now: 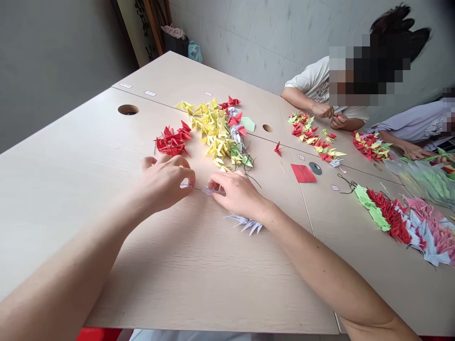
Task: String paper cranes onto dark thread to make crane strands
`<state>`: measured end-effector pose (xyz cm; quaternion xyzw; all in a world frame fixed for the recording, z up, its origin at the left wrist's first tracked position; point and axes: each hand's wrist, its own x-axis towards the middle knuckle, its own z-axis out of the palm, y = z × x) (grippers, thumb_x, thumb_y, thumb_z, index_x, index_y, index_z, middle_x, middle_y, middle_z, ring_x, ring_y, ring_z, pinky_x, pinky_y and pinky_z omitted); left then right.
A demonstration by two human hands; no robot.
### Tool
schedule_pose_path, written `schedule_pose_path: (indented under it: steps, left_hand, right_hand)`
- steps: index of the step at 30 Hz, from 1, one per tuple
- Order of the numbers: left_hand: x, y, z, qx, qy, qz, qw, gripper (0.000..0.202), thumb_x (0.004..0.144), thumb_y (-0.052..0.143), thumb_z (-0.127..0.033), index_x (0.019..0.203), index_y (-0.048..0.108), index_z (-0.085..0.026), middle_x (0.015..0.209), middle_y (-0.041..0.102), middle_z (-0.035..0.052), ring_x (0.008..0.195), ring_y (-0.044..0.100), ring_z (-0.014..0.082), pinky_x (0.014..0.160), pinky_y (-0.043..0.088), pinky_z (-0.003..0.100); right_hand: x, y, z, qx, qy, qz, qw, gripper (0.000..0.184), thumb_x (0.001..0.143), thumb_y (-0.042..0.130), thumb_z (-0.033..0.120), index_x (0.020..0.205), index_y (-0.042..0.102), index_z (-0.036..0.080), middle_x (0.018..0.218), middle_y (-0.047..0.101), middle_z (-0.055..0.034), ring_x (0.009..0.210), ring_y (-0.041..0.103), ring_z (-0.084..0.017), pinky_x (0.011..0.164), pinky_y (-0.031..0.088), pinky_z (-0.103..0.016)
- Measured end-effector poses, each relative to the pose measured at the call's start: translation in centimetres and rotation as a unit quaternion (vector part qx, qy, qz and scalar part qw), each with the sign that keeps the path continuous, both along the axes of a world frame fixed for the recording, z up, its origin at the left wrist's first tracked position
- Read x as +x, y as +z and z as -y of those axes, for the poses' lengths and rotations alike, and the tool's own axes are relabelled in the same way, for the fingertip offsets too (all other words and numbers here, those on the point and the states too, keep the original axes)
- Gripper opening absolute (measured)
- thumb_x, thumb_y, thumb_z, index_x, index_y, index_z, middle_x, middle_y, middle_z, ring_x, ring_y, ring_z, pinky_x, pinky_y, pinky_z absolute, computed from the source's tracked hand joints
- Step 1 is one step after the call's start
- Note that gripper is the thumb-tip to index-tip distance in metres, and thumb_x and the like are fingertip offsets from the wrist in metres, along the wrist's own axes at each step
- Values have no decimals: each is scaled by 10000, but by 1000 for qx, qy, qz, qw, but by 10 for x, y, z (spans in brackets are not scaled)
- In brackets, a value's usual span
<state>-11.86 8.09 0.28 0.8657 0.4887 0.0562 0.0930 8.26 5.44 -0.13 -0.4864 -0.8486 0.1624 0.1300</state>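
My left hand (165, 182) pinches a small pale lilac folded-paper piece (185, 185), probably an origami crane, between thumb and fingertips. A thin dark thread (199, 189) runs from it across a short gap to my right hand (236, 192). There my fingers close on another pale lilac paper crane (209, 191), partly hidden by them. Under my right wrist lies a row of lilac paper cranes (246, 223). Red paper cranes (172, 141) are piled just beyond my left hand. Farther off, yellow paper cranes (213, 125) spread in a heap, with green ones (240, 155) and loose dark thread by them.
The pale table (170, 279) has a round hole (128, 110). A red paper square (303, 173) and a metal disc (314, 168) lie to the right. Colourful crane strings (391, 218) are at far right. Two people sit opposite; one's hands (330, 116) hold something red.
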Motion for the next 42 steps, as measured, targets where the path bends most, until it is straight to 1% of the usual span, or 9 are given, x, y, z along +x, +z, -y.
schedule_pose_path:
  steps: [5,9,12,15,19,22,29,37,42]
  left_hand:
    - [-2,1,1,39,15,-26,999,188,836,483,-238,771,659,-223,1085,623,103,1006,489,303,804,281,508]
    - [-2,-1,2,40,9,-23,999,158,792,509,-209,834,658,-237,1134,616,97,1057,483,310,837,283,512]
    - [2,-5,5,47,-23,10,999,169,789,563,-264,916,672,-283,1198,598,72,1086,486,308,887,272,513]
    - [10,-10,8,54,-56,36,996,141,777,647,-360,904,692,-321,1191,602,36,1097,488,308,921,254,507]
    - [22,-19,12,54,-85,38,994,89,825,632,-328,785,698,-284,1149,626,33,1047,511,287,889,264,481]
    - [24,-22,11,50,-92,39,994,154,851,589,-258,729,683,-256,1127,636,32,1010,529,280,861,271,472]
    - [16,-15,1,70,-31,43,996,148,846,586,-264,733,680,-250,1036,654,52,990,534,300,841,290,479]
    - [17,-18,2,63,-38,47,996,155,837,582,-243,716,678,-251,998,654,48,990,540,307,823,307,471]
    - [17,-18,2,63,-34,39,997,128,836,610,-266,729,671,-231,1013,656,53,1006,535,307,834,297,468]
  right_hand:
    - [13,9,12,-48,-15,27,998,68,811,600,148,836,583,209,789,653,35,782,573,-141,807,300,-297]
    - [20,20,15,-78,-19,7,997,22,834,620,220,830,599,213,839,673,34,814,586,-142,832,315,-308]
    - [23,27,12,-74,-33,-28,996,42,858,582,216,826,609,213,853,677,31,809,590,-133,794,347,-289]
    - [22,30,8,-80,-55,-15,995,85,856,582,230,786,626,210,822,678,24,779,590,-133,771,362,-291]
    - [18,26,6,-115,-57,44,991,118,818,646,317,748,651,222,765,678,29,729,591,-140,778,355,-319]
    - [16,21,4,-120,-55,65,989,106,813,629,281,724,654,228,747,684,36,707,592,-141,791,342,-333]
    - [14,18,-1,-120,-51,60,990,122,777,578,200,665,624,214,706,683,37,672,566,-133,756,328,-309]
    - [4,14,-2,-42,-65,84,993,80,741,556,162,674,567,206,637,624,36,603,515,-130,768,334,-308]
    - [6,11,2,-28,-57,116,991,86,800,515,168,732,547,208,617,592,39,553,470,-120,787,336,-310]
